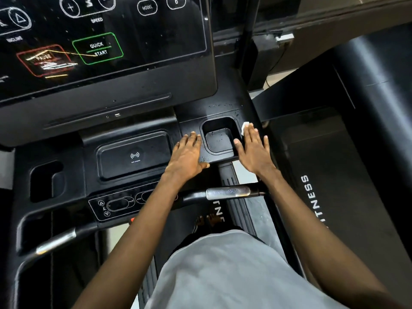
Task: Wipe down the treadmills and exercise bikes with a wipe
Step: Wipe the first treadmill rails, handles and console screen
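Floor (242, 173) is pale grey, smooth, only shows in narrow strips. Top right there's a grey-brown wall (345, 10) w/ a small silver box (284, 38) and a black cable (275, 61) hanging below it. Lighting's pretty dim tbh.

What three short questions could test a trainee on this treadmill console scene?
1. True or false: the white wipe lies under the left hand.
2. What lies between the two hands? A) the cup holder B) the charging pad C) the metal grip
3. Fill in: the green button on the screen reads QUICK ____.

Key: 1. False; it is under the fingers of the right hand. 2. A. 3. START.
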Available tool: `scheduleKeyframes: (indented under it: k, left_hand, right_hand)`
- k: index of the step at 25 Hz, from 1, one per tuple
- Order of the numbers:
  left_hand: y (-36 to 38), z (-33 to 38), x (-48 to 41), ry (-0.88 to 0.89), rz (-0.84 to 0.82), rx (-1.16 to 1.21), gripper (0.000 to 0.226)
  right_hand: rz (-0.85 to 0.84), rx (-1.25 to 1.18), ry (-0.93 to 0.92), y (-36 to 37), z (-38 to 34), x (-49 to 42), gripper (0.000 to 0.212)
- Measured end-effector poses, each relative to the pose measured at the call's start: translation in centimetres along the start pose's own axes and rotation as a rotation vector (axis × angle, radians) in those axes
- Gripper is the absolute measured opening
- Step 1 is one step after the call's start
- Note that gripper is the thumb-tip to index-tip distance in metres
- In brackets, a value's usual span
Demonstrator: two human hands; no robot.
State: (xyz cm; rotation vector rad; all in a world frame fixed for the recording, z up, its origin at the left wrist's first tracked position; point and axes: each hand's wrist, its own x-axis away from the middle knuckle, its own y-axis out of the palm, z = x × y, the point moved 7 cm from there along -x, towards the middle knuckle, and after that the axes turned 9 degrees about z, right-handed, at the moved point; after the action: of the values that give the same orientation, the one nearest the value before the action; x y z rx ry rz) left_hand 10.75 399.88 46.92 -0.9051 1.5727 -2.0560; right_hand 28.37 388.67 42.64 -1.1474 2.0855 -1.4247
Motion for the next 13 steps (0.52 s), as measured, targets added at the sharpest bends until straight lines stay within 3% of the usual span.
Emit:
scheduleKeyframes:
  k: [6,10,13]
  left_hand:
    - [0.4,0.3,-0.1,0.049,-0.020,0.046,0.087]
    - [0.7,0.2,-0.1,0.040,-0.020,0.050,0.090]
    - [0.7,0.2,-0.2,0.007,-0.036,0.050,0.099]
  right_hand:
    - [0.031,0.045,0.018,1.0,0.0,3.1,0.069]
    - [0.025,0.028,0.053,0.4,-0.9,-0.9,0.071]
    - [-0.009,0.043,-0.023,0.3,-1.1,-0.7,0.071]
